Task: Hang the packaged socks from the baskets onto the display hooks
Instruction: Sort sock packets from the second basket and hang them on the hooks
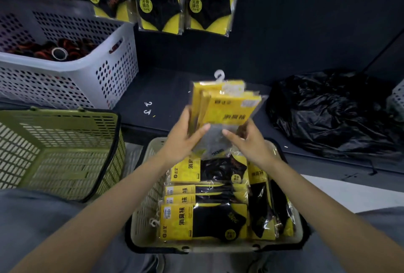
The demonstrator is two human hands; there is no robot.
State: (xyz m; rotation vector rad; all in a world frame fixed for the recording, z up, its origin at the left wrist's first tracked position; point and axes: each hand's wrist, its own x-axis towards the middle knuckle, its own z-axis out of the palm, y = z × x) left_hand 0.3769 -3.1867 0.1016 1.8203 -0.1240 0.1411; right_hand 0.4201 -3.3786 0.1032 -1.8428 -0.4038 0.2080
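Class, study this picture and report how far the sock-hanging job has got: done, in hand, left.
Done: some hanging packs already show on the display wall above. In hand: the left hand and right hand hold a bunch of packs over the cream basket. Left: many basket packs lie inside it, unhung.

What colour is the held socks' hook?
The hook on the sock packs is white; head view.

The sock packs (227, 106) are yellow and black, the lattice basket (59, 117) olive, the hole-dotted crate (65, 69) white.
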